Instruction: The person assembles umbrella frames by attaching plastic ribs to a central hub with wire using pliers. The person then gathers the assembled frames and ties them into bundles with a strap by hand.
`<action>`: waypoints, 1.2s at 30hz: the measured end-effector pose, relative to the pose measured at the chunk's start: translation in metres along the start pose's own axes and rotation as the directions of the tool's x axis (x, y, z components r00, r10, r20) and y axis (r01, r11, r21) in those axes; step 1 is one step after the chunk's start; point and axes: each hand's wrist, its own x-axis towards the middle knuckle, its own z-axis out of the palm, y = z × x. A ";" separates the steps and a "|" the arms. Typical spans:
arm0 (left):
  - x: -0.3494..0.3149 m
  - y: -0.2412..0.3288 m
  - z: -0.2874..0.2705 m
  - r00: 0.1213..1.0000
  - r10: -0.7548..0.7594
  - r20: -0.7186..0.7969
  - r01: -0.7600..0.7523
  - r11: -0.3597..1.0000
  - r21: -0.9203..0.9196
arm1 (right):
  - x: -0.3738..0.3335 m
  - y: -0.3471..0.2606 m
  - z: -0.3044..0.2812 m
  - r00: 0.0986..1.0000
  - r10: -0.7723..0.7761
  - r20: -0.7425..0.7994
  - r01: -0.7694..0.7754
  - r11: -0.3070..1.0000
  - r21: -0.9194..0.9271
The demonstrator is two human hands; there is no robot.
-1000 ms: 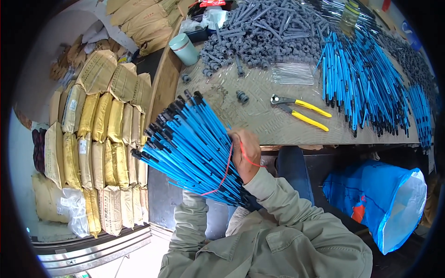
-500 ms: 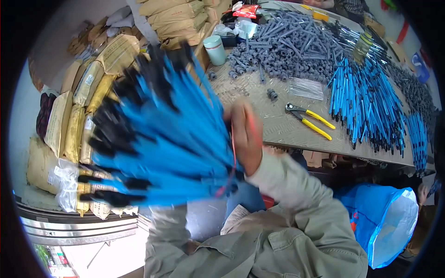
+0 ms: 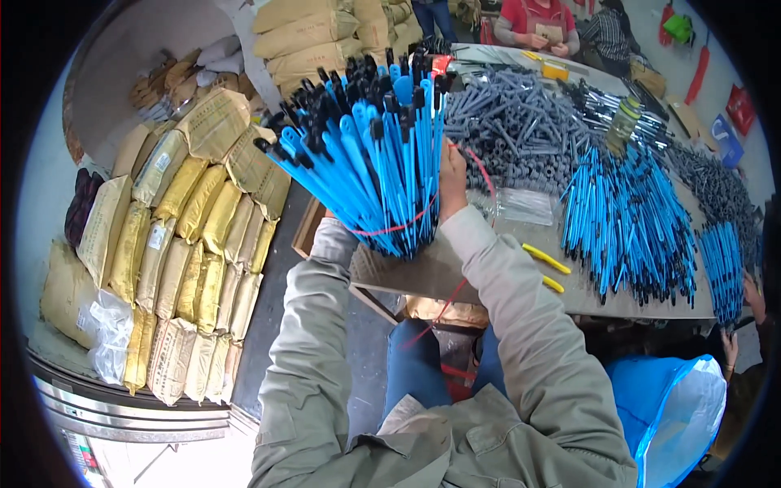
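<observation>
A thick bundle of blue plastic rods with black tips [image 3: 366, 163] stands slightly tilted in front of me, above the table's near left corner. A thin red string [image 3: 394, 228] loops around its lower part. My left hand [image 3: 329, 215] holds the bundle from the left; its fingers are hidden behind the rods. Against the bundle's right side, my right hand [image 3: 452, 180] is closed on the string, whose loose tail curves out and hangs down past my sleeve. Yellow-handled pliers [image 3: 545, 259] lie beside my right forearm, partly covered by the sleeve.
Grey plastic parts [image 3: 521, 122] are heaped on the table [image 3: 582, 294]. More blue rods [image 3: 626, 224] lie to the right, near a bottle [image 3: 623, 122]. Stacked sacks [image 3: 183, 236] fill the left side. A blue bag [image 3: 651, 398] stands lower right. Other people [image 3: 541, 24] work at the far side.
The bundle has swung from lying sideways to nearly upright and moved away from me, with both arms stretched further forward. The string's tail now hangs loose to the right.
</observation>
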 end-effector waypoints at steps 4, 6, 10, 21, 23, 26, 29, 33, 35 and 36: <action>-0.018 0.002 0.001 1.000 0.014 0.001 -0.014 0.998 -0.062 | -0.021 -0.026 -0.001 0.988 0.150 -0.031 -0.142 0.973 0.184; -0.048 0.003 -0.002 0.999 0.048 0.023 -0.044 0.989 -0.140 | -0.053 -0.044 -0.007 0.978 0.207 -0.001 -0.202 0.960 0.195; -0.141 -0.026 -0.014 0.980 0.138 0.144 -0.068 0.909 -0.411 | -0.157 -0.052 -0.023 0.875 0.462 0.146 -0.483 0.806 0.341; -0.361 -0.080 0.005 0.988 -0.153 -0.021 0.150 0.983 -0.109 | -0.335 -0.085 -0.060 0.412 0.845 0.340 -0.894 0.447 -0.027; -0.360 -0.072 0.013 0.981 -0.178 -0.073 0.173 0.983 -0.065 | -0.331 -0.083 -0.062 0.431 0.767 0.474 -0.830 0.543 -0.124; -0.345 -0.064 0.025 0.992 -0.127 -0.001 0.127 0.992 0.003 | -0.327 -0.076 -0.057 0.505 0.679 0.533 -0.742 0.657 -0.132; -0.347 -0.070 0.028 0.893 -0.356 -0.276 0.336 0.935 -0.117 | -0.333 -0.077 -0.047 0.617 0.616 0.490 -0.669 0.739 -0.086; -0.341 -0.087 -0.008 0.953 -0.298 -0.061 0.279 0.935 -0.218 | -0.326 -0.080 -0.037 0.702 0.591 0.397 -0.615 0.784 -0.081; -0.345 -0.092 -0.022 0.942 -0.333 0.030 0.326 0.893 -0.311 | -0.311 -0.083 -0.040 0.717 0.331 0.613 -0.034 0.896 -0.444; -0.346 -0.092 -0.026 0.917 -0.391 0.075 0.390 0.846 -0.364 | -0.303 -0.085 -0.040 0.650 0.273 0.709 0.264 0.794 -0.548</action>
